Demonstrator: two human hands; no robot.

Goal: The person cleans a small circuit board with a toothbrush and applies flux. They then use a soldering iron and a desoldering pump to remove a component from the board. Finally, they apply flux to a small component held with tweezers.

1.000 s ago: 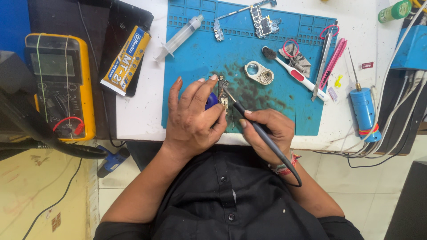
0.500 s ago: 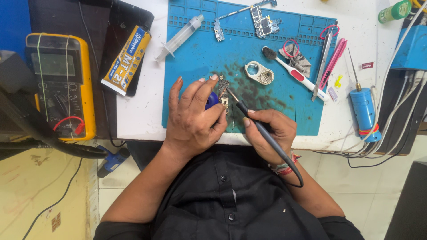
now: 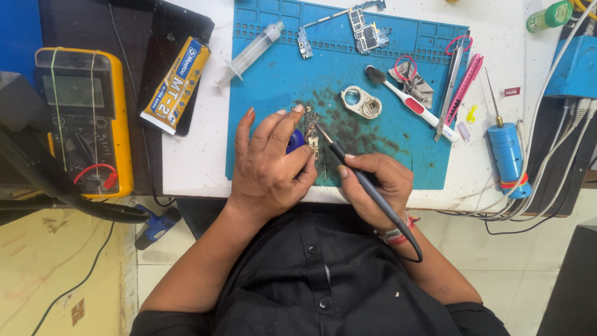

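Clearly, board (image 3: 311, 134) was pinned by left hand (image 3: 270, 165), iron (image 3: 348, 168) gripped in right hand (image 3: 373, 186); tip slip could've burnt fingers.

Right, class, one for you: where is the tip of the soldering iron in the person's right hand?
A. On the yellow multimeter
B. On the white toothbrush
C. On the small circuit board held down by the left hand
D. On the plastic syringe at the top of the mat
C: the right hand holds the soldering iron with its tip on the small circuit board, which the left hand steadies on the blue mat.
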